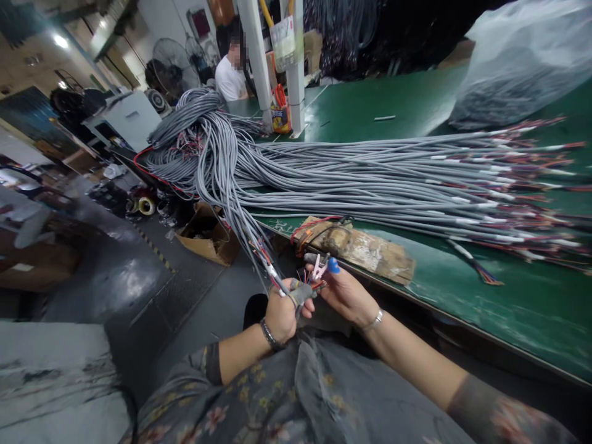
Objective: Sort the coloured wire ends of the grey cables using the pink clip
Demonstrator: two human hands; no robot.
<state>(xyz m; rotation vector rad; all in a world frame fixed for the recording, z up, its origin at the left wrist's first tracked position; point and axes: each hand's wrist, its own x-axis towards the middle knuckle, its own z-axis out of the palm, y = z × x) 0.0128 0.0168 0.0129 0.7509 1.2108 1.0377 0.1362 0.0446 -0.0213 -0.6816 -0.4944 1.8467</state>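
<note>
My left hand (283, 316) is closed around the end of a grey cable (277, 282). Short coloured wires (318, 285) stick out past its fingers, which have grey coverings on them. Close beside it, my right hand (349, 297) pinches a pale pink clip (319, 269) near the wire ends. A blue cover (333, 265) sits on one of its digits. Whether the clip touches the wires I cannot tell. More grey cables with white sleeves and bare coloured ends hang over the table edge just beyond my left hand.
A long bundle of grey cables (351, 176) lies across the green table (522, 320). A worn wooden board (370, 250) with wires sits at the near edge. A plastic bag (522, 68) stands back right, a cardboard box (206, 237) below left. A person (230, 77) sits beyond the post.
</note>
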